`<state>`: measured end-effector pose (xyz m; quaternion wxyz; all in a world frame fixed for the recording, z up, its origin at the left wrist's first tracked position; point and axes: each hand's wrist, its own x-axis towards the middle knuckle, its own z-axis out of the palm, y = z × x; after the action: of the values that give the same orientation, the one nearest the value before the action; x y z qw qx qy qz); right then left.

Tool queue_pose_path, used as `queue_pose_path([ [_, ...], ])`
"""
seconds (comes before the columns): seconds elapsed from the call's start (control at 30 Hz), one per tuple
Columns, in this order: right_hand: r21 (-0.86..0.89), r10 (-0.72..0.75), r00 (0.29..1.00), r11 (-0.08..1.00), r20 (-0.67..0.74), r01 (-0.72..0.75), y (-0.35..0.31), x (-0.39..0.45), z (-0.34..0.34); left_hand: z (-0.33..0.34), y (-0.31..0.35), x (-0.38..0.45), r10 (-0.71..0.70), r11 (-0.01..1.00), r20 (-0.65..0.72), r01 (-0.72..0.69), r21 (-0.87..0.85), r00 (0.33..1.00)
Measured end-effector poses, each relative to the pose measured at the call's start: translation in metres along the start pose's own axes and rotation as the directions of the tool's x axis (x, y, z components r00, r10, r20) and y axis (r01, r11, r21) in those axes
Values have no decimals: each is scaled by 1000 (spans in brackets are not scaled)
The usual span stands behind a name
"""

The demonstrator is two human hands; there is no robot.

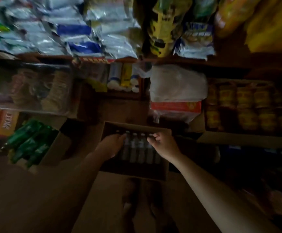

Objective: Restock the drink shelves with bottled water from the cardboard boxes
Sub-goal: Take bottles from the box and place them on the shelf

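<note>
An open cardboard box [160,172] stands on the floor in front of my feet. Inside it lies a row of several clear water bottles [137,148] with white caps. My left hand [110,145] lies against the leftmost bottles, fingers stretched toward their caps. My right hand [162,142] reaches in from the right, and its curled fingers pinch the cap end of the rightmost bottle [151,136]. The scene is dim and blurred, so the exact grip is hard to read.
A box of green bottles [31,142] sits on the floor at left. A carton of yellow-labelled jars [248,106] stands at right. Shelves [120,59] ahead hold snack bags, a white plastic bag [177,83] and small white-capped bottles [118,81].
</note>
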<state>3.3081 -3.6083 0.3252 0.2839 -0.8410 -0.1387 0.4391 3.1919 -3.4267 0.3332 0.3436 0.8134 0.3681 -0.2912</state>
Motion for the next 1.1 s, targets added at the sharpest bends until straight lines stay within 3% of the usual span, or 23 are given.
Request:
queue_pose_path([
  [0.13, 76, 77, 997, 994, 2, -77, 55, 59, 52, 51, -36, 76, -30, 1000, 101, 30, 0, 994],
  [0.23, 182, 138, 990, 974, -21, -132, 93, 98, 92, 89, -59, 127, -27, 999, 105, 30, -27, 994],
  [0.5, 194, 238, 970, 951, 38, -241, 175, 194, 175, 179, -108, 246, -111, 985, 123, 125, -115, 986],
  [0.67, 35, 183, 982, 983, -51, -181, 206, 235, 210, 221, -120, 302, -50, 998, 111, 55, -40, 993],
  [0.8, 124, 132, 988, 985, -82, -122, 217, 259, 225, 250, -128, 351, -73, 995, 26, 75, -63, 997],
  [0.93, 294, 170, 981, 946, -91, -137, 217, 278, 228, 266, -118, 371, -69, 994, 74, 63, 89, 995],
  [1.1, 340, 200, 975, 928, -98, -156, 221, 283, 226, 275, -112, 387, -124, 968, 61, 107, 226, 990],
])
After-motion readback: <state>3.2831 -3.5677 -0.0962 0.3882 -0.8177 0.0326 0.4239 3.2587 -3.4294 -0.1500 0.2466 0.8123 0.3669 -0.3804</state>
